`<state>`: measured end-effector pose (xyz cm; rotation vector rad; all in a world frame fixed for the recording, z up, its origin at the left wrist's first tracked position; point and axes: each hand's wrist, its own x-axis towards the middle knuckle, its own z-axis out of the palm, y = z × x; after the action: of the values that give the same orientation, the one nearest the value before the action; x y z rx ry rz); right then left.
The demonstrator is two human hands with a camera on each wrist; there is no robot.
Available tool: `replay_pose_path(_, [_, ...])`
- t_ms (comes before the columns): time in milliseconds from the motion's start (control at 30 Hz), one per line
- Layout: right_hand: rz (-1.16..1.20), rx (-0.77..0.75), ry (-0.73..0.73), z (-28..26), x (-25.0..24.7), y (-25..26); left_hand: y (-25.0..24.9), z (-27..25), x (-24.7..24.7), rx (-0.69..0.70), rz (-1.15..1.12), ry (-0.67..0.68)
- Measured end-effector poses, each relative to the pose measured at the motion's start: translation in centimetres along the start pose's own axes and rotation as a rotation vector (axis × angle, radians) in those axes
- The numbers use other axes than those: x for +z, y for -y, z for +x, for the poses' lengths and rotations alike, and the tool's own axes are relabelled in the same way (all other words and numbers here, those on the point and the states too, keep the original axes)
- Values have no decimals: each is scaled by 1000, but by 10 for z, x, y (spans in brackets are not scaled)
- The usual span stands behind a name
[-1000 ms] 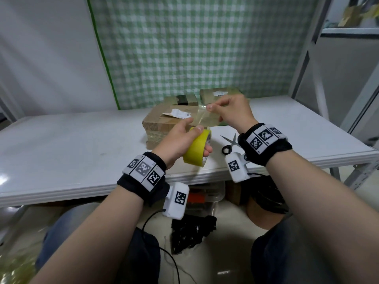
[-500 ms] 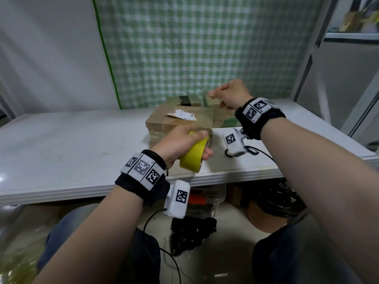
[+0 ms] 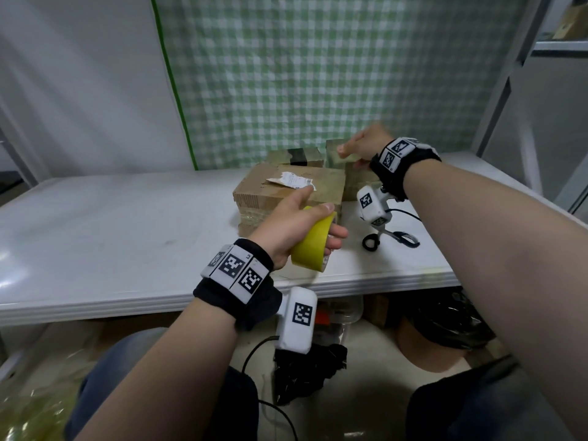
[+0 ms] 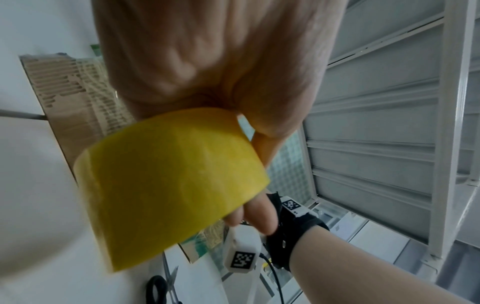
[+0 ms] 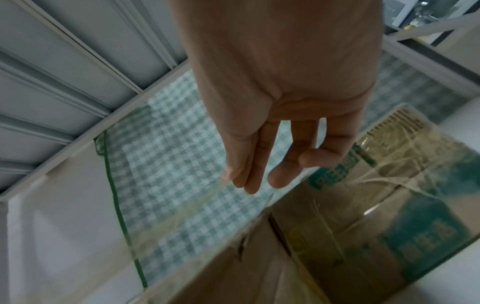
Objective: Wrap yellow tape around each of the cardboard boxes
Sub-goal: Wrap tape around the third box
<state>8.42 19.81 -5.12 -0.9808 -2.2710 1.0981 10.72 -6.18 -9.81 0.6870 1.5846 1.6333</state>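
The left hand [image 3: 288, 224] grips the roll of yellow tape [image 3: 310, 246], thumb over the top and fingers curled under its lower edge, holding it above the near part of the white table [image 3: 127, 224] just in front of the nearest cardboard box [image 3: 286, 194]; the left wrist view shows the same roll [image 4: 166, 185] filling the frame with the fingers wrapped round it. A translucent strip of tape [image 5: 207, 203] runs from the roll up over the boxes to the right hand [image 3: 362, 146], which pinches its free end between thumb and fingertips above the far right box [image 3: 337, 152]; in the right wrist view the fingers [image 5: 249, 164] point down with the strip's edge at their tips. A third, smaller box [image 3: 294, 157] with a dark band stands behind the nearest one, against the green checked cloth [image 3: 318, 74]. A torn white label [image 3: 291, 179] lies on the nearest box's top. Black-handled scissors [image 3: 389, 238] lie on the table to the right of the roll, below the right wrist
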Motion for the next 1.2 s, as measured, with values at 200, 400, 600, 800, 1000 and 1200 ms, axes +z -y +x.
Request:
replay_pose_path(200, [-42,43,15,7,17,-17,5,6,2,-27,24,0])
replay_pose_path(400, [-178,-9,38,8,27,-28,7,8,3,-27,52,4])
replay_pose_path(600, [-411,-76,122,-6,21,-31,7,9,1,-40,53,13])
replay_pose_path(800, [-83,-335,111,-50,10,-29,8,8,0,-33,40,20])
replay_pose_path(1000, [-443,-349,398,-63,24,-36,9,5,3,-3,28,24])
replay_pose_path(1200, [-345,-249,463,-58,27,-26,12,13,0,9,15,-9])
